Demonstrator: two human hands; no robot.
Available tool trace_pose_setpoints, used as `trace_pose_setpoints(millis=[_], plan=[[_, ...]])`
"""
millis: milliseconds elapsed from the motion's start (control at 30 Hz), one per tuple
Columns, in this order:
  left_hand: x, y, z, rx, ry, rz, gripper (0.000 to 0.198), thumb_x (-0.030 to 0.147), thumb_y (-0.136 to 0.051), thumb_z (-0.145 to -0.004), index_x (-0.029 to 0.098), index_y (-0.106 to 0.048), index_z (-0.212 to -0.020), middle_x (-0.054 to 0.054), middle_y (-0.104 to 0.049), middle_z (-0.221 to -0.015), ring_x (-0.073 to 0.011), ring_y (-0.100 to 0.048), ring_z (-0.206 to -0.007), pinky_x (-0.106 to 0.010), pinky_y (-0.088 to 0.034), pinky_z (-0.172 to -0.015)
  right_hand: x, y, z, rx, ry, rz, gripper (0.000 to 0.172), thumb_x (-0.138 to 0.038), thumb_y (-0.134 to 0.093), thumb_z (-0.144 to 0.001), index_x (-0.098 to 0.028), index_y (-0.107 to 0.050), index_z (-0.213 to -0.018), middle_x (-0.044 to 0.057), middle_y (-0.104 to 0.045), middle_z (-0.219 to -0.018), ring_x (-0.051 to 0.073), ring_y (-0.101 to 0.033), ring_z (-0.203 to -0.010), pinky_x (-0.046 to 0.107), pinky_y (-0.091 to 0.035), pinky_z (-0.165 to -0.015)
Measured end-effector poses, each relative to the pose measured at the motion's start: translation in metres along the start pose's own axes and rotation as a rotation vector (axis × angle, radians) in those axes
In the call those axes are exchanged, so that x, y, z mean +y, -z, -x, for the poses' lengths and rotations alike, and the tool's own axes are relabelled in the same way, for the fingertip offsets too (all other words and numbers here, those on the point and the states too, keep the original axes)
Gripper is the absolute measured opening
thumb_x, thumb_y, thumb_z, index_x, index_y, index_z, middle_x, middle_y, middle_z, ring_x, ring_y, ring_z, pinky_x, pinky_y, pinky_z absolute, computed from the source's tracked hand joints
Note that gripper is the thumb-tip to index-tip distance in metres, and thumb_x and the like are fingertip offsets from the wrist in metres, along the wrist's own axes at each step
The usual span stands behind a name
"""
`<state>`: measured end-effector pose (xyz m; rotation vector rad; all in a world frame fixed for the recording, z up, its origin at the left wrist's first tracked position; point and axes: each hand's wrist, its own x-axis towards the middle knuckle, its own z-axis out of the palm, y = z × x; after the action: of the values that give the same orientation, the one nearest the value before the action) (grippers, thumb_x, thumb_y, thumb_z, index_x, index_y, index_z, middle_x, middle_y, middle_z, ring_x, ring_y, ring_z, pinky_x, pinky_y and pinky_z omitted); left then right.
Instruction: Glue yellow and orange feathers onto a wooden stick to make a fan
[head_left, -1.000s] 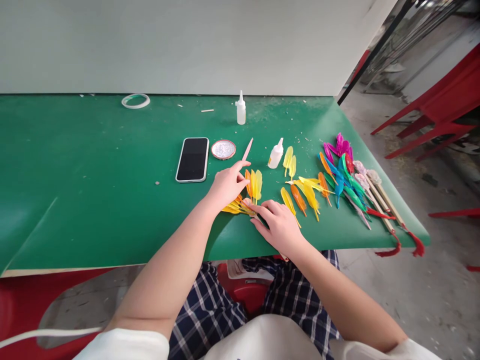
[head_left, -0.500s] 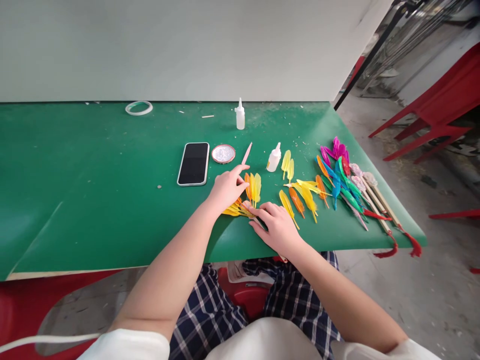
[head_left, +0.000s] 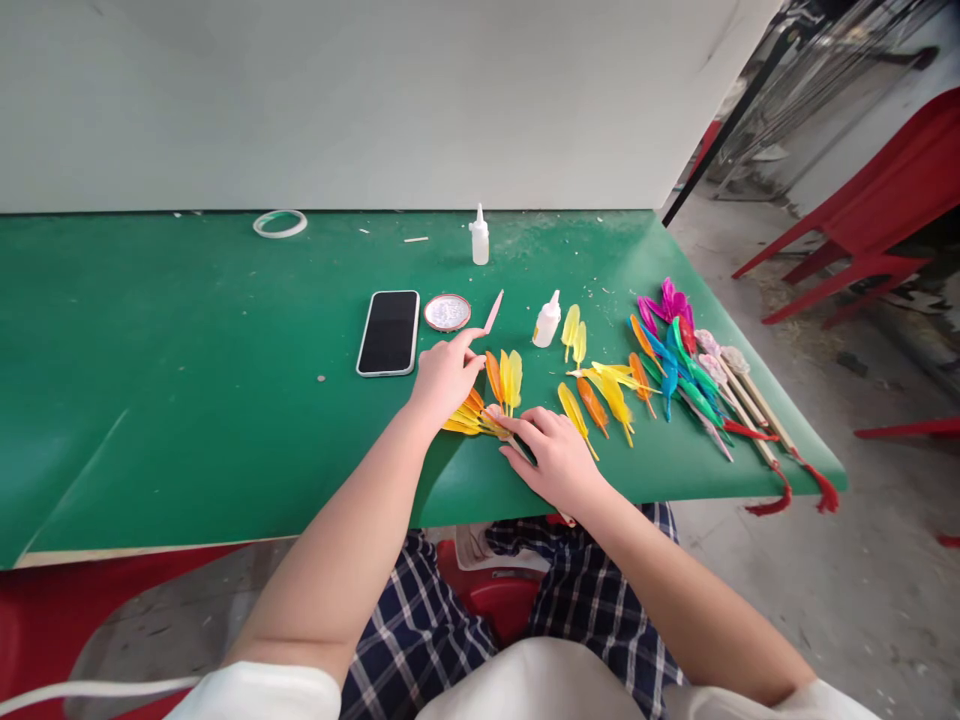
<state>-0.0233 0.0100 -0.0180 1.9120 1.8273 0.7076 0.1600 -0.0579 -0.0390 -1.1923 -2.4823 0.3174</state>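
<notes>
My right hand point(head_left: 559, 458) rests at the table's front edge, gripping a slim stick point(head_left: 523, 450). Its index fingertip touches the small round pale piece point(head_left: 493, 411) at the top of that stick. Yellow and orange feathers point(head_left: 510, 380) fan out from this piece to the left and upward. My left hand point(head_left: 446, 375) hovers just above and left of the fan, index finger stretched out and thumb apart. That finger reaches the lower end of a thin pink tapered tool point(head_left: 494, 312); whether they touch I cannot tell.
Right of the fan lie loose yellow and orange feathers point(head_left: 615, 395). Beyond are colourful feathers point(head_left: 671, 360) and tasselled sticks point(head_left: 757, 400). Two white squeeze bottles point(head_left: 547, 322) stand behind, near a round lid point(head_left: 448, 312) and a phone point(head_left: 388, 333). A tape roll point(head_left: 280, 224) lies farther left.
My left hand has drawn slightly left, away from the upright feathers. My right hand and the feather fan stay in place. The view has tilted a little.
</notes>
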Motion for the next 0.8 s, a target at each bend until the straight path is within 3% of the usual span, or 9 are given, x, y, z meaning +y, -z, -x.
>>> trace_pose_setpoints(millis=[233, 333, 433, 533, 633, 800], plan=[[-0.001, 0.006, 0.000, 0.060, 0.021, -0.004, 0.037, 0.024, -0.050, -0.081, 0.024, -0.050, -0.118, -0.001, -0.068, -0.083, -0.0173, -0.060, -0.083, -0.029, -0.041, -0.077, 0.000, 0.000, 0.001, 0.009, 0.008, 0.007, 0.038, -0.032, -0.045, -0.085, -0.022, -0.047, -0.122, 0.005, -0.056, -0.089, 0.017, -0.052, -0.080, 0.030, -0.039, -0.069], [-0.001, 0.011, 0.000, 0.105, 0.047, -0.009, 0.037, 0.024, -0.049, -0.081, 0.024, -0.050, -0.119, -0.001, -0.068, -0.085, -0.0170, -0.060, -0.081, -0.029, -0.042, -0.075, -0.002, 0.001, 0.001, 0.045, -0.043, 0.055, 0.028, -0.038, -0.046, -0.084, -0.016, -0.056, -0.098, 0.005, -0.057, -0.078, 0.017, -0.052, -0.074, 0.029, -0.037, -0.066], [0.000, 0.017, 0.003, 0.155, 0.057, 0.014, 0.036, 0.024, -0.048, -0.081, 0.023, -0.051, -0.117, -0.001, -0.068, -0.085, -0.0161, -0.060, -0.079, -0.029, -0.042, -0.076, -0.006, 0.002, 0.000, 0.050, -0.089, 0.174, 0.028, -0.041, -0.046, -0.083, -0.017, -0.054, -0.069, 0.002, -0.053, -0.062, 0.015, -0.049, -0.063, 0.027, -0.033, -0.059], [0.003, 0.026, 0.009, 0.246, 0.027, 0.079, 0.032, 0.024, -0.047, -0.082, 0.022, -0.053, -0.113, -0.001, -0.068, -0.081, -0.0152, -0.060, -0.079, -0.029, -0.043, -0.078, -0.010, 0.004, -0.004, 0.030, -0.043, 0.257, 0.026, -0.032, -0.047, -0.082, -0.017, -0.052, -0.062, 0.001, -0.051, -0.056, 0.014, -0.048, -0.057, 0.027, -0.029, -0.055], [0.009, 0.039, 0.018, 0.439, -0.006, 0.185, 0.032, 0.022, -0.047, -0.081, 0.021, -0.053, -0.112, -0.001, -0.066, -0.079, -0.0143, -0.060, -0.078, -0.027, -0.043, -0.076, -0.014, 0.004, -0.008, 0.092, 0.010, 0.256, 0.025, -0.027, -0.048, -0.080, -0.017, -0.050, -0.057, 0.000, -0.050, -0.051, 0.012, -0.047, -0.054, 0.026, -0.028, -0.053], [0.015, 0.056, 0.036, 0.968, -0.098, 0.545, 0.023, 0.018, -0.052, -0.076, 0.019, -0.053, -0.099, 0.001, -0.058, -0.079, -0.0100, -0.055, -0.068, -0.023, -0.043, -0.065, -0.029, 0.014, -0.023, 0.381, -0.053, 0.145, 0.024, -0.027, -0.048, -0.081, -0.018, -0.049, -0.059, -0.002, -0.050, -0.054, 0.009, -0.046, -0.053, 0.023, -0.030, -0.051]])
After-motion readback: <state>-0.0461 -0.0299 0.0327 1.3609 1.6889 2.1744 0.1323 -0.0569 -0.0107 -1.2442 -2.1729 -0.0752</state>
